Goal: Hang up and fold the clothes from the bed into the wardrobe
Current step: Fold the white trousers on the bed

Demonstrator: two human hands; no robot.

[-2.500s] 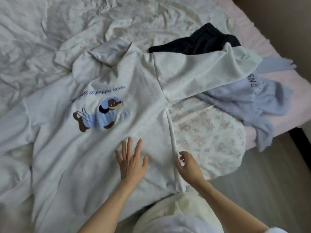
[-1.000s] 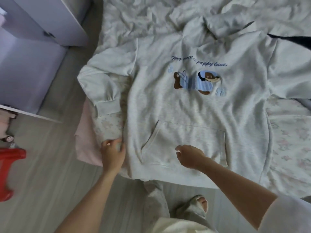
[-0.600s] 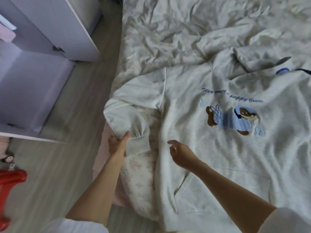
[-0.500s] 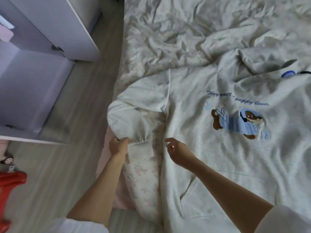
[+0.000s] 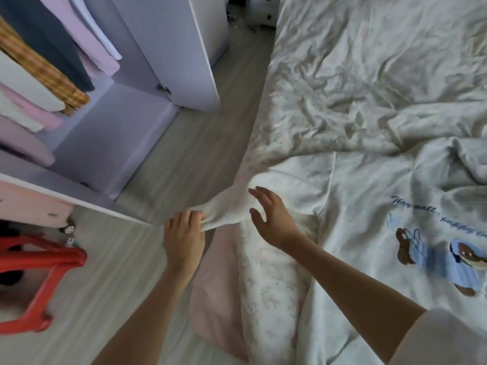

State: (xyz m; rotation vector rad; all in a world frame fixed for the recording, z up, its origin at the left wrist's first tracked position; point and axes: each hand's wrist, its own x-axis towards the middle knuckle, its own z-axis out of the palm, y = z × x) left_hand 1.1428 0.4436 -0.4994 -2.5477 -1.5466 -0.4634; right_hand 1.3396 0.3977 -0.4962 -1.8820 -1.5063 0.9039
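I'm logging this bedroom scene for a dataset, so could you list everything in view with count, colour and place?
hoodie: one, pale grey with blue dog print, flat on the bed
bed: one, crumpled white cover, right
wardrobe: one, lilac, open, top left
hanging clothes: several, pink, lilac, navy, checked, inside the wardrobe
red plastic frame: one, floor, lower left
left hand: one, pinches the hoodie's sleeve cuff off the bed edge
right hand: one, fingers spread on the sleeve

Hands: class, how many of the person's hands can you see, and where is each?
2. The left hand grips the sleeve end, out past the bed edge. The right hand lies open on the sleeve, nearer the hoodie body.
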